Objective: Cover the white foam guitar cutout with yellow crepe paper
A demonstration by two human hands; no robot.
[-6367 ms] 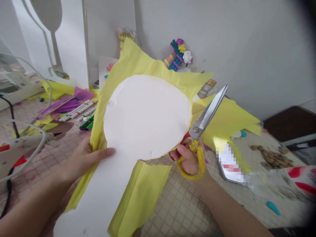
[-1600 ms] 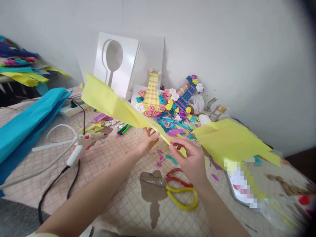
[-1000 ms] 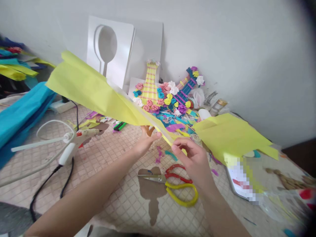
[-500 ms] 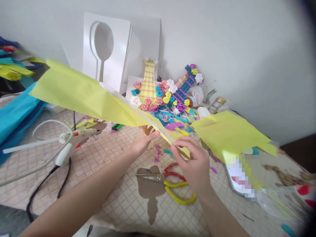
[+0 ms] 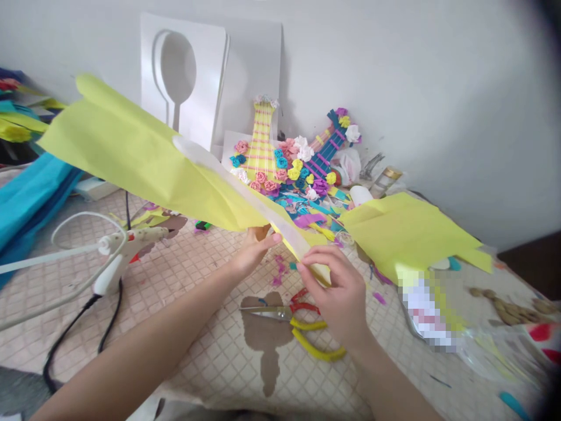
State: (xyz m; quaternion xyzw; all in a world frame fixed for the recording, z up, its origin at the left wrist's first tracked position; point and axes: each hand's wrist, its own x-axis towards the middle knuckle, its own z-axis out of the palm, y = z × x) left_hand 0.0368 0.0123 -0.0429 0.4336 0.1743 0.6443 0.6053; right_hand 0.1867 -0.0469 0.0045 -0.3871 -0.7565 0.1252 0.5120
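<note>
Both my hands hold a yellow paper sheet (image 5: 131, 152) wrapped round a white cutout board (image 5: 228, 175), lifted over the table and seen almost edge-on. My left hand (image 5: 252, 251) grips the paper from below, thumb pressed on its edge. My right hand (image 5: 337, 289) pinches the near end of the yellow paper and board between thumb and fingers. Scissors (image 5: 302, 327) with red and yellow handles lie flat on the table just below my right hand.
A glue gun (image 5: 127, 248) with cable lies at left beside blue paper (image 5: 26, 193). White boards with a spoon-shaped hole (image 5: 184, 82) lean on the wall. Flower-covered paper guitars (image 5: 284, 164), loose yellow paper (image 5: 407, 234), a blurred flat item (image 5: 425, 316) sit behind and right.
The scissors were put down on the table. The paper-covered board was turned nearly edge-on; over the last second its far end rose and my right hand slid slightly nearer along its edge.
</note>
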